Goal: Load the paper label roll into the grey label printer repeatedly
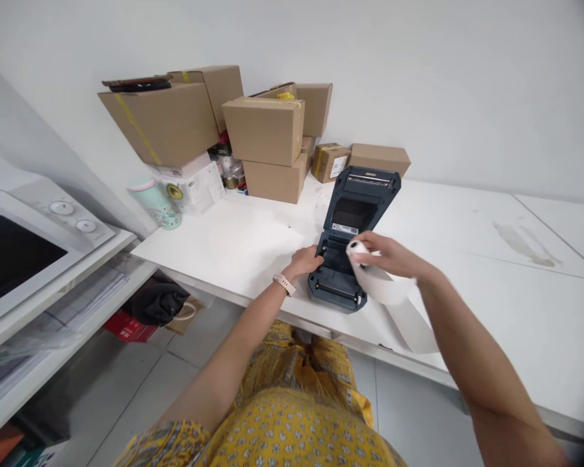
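Observation:
A dark label printer [353,224] stands on the white table [491,285] with its lid raised. My left hand [305,261], a watch on its wrist, rests against the printer's left side near the open paper bay, fingers bent. My right hand [387,254] grips a white paper roll [377,275] just above the right side of the bay. A loose strip of paper trails from the roll down over the table's front edge.
Several cardboard boxes [265,130] are stacked at the back left against the wall. A pale green tumbler [156,202] and a white box stand beside them. A white microwave [24,246] sits on a shelf at the left.

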A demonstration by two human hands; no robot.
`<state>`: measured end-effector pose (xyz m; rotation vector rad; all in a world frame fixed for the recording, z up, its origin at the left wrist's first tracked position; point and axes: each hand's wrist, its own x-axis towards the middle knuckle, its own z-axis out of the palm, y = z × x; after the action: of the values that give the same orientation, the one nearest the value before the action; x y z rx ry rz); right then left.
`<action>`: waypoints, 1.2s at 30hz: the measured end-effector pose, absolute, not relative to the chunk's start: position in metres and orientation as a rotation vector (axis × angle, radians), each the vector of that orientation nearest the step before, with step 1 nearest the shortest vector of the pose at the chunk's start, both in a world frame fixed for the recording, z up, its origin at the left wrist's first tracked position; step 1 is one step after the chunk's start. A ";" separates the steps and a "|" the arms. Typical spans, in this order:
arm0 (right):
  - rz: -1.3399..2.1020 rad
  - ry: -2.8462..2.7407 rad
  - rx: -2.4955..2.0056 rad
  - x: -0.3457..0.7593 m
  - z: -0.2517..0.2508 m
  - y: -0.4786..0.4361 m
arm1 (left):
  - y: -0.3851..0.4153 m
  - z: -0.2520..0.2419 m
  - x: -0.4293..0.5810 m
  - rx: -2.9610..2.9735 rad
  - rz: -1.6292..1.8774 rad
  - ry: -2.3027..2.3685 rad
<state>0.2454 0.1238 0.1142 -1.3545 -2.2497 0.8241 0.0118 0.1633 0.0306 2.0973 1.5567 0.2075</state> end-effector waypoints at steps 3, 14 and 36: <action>0.572 -2.525 -1.560 0.206 0.088 0.149 | 0.162 0.030 0.011 2.084 0.214 1.547; 0.206 -2.655 -1.921 0.184 0.039 0.161 | 0.163 0.022 0.011 2.018 0.282 1.578; 0.059 -2.150 -1.464 0.174 0.019 0.052 | 0.159 0.021 0.012 2.017 0.328 1.570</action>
<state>0.1739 0.0522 0.0190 -1.4640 -2.1504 0.0592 0.0116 0.1592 0.0211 2.0169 1.5698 0.3276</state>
